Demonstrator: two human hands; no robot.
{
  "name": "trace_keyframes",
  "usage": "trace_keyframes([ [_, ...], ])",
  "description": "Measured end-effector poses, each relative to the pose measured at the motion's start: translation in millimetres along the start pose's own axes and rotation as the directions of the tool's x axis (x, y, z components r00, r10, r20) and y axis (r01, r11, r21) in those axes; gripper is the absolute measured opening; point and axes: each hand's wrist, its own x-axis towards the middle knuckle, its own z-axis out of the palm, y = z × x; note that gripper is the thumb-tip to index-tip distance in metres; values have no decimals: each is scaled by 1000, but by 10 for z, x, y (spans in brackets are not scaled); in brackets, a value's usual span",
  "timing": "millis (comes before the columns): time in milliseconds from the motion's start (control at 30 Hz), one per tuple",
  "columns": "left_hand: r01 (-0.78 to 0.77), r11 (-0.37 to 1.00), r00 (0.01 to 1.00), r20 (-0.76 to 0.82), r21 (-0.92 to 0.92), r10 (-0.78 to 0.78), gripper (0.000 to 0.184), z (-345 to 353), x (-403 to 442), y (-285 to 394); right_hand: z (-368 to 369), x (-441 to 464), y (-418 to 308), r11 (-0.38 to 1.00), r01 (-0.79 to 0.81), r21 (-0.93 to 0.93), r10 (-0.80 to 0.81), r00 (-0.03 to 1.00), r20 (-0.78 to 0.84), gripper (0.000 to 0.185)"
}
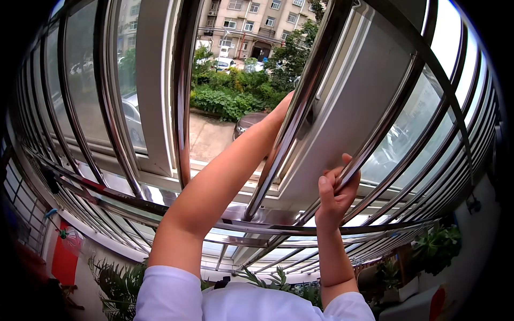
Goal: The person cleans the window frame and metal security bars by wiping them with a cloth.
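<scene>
My left arm reaches between the upright metal bars of a window guard, towards the open part of the window. Only the wrist and a little of my left hand show, since a shiny bar covers the rest; its fingers are hidden. Lower and to the right, my right hand is closed around another slanting metal bar, the thumb up along its near side. A pale window frame stands behind the bars, between the two hands.
A horizontal rail crosses below the arms. Potted plants stand at lower right, and leafy fronds at lower left near a red panel. Outside are bushes, parked cars and a building.
</scene>
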Motion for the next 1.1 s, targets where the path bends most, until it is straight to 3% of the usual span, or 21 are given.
trace_keyframes([
  [33, -472, 791, 880, 263, 389, 396, 28, -56, 68, 45, -10, -4, 7, 1000, -6, 2, 6, 1000, 4, 55],
  [67, -791, 254, 548, 463, 556, 697, 33, -113, 137, 90, -3, -7, -4, 1000, -11, 23, 10, 1000, 14, 54],
  [100, -825, 116, 427, 477, 552, 769, 28, -104, 260, 109, -1, -6, 2, 1000, 2, 24, -3, 1000, 7, 54],
  [167, -713, 568, 693, 289, 412, 660, 19, -131, 358, 8, -15, -19, 13, 1000, -4, 10, 3, 1000, 20, 54],
  [200, -492, 839, 870, 169, 231, 463, 15, -143, 336, -65, 3, -26, -27, 999, -28, 39, 28, 999, 21, 54],
  [233, -288, 957, 947, 162, 36, 279, 15, -123, 316, -95, 6, -22, -25, 999, -15, 41, 14, 1000, 12, 54],
  [300, 52, 968, 985, 171, -244, -10, 23, -19, 190, -84, -4, -19, -17, 1000, -3, 5, 2, 1000, 30, 54],
  [400, 51, 984, 986, 163, -173, -23, 21, 154, 226, 238, -8, -27, -21, 1000, 5, 5, -6, 1000, 27, 55],
  [467, -87, 970, 977, 168, -225, 127, 15, 272, 452, 495, -18, -29, -3, 1000, -8, 10, 7, 1000, 18, 54],
  [500, -622, 724, 773, 380, 298, 508, 15, 299, 484, 593, -32, -28, 15, 1000, -9, 25, 8, 1000, 30, 53],
  [533, -804, 17, 389, 504, 594, 771, 22, 324, 519, 691, -34, -25, 15, 1000, -2, 6, 2, 1000, 28, 54],
  [600, -766, -79, 361, 528, 638, 769, 28, 521, 902, 908, -35, -39, 26, 1000, 17, -9, -17, 1000, 11, 56],
  [633, -747, -302, 48, 500, 592, 865, 26, 655, 1181, 917, -39, -42, 21, 1000, 14, -6, -13, 1000, 21, 56],
  [700, -657, -515, -290, 446, 550, 846, 26, 795, 1243, 980, -51, -38, 27, 1000, 26, 1, -26, 999, 26, 57],
  [767, -889, 170, 367, 442, 425, 818, 33, 876, 895, 1051, -54, -44, 31, 998, 39, -58, -36, 999, 37, 57],
  [800, -898, -188, -40, 351, 399, 936, 39, 937, 1038, 1020, -41, -39, 9, 997, 30, -74, -28, 999, 21, 57],
  [833, -900, -189, -42, 353, 393, 935, 39, 883, 855, 1001, -32, -46, -15, 997, 33, -75, -32, 999, 16, 57],
  [900, -628, 366, 741, 384, 686, 551, 36, 654, 396, 929, 0, -42, -43, 1000, 6, -27, -6, 1000, 9, 56],
  [933, -807, 126, 448, 459, 577, 767, 34, 648, 513, 843, -3, -49, -32, 1000, -20, 19, 19, 1000, 17, 55],
  [967, -846, 106, 378, 449, 523, 810, 32, 588, 572, 732, 2, -60, -21, 1000, -12, 17, 12, 1000, 25, 55],
  [1100, -879, 293, 438, 394, 377, 808, 27, 631, 767, 932, -22, -62, 3, 1000, -11, -9, 11, 1000, 6, 54],
])
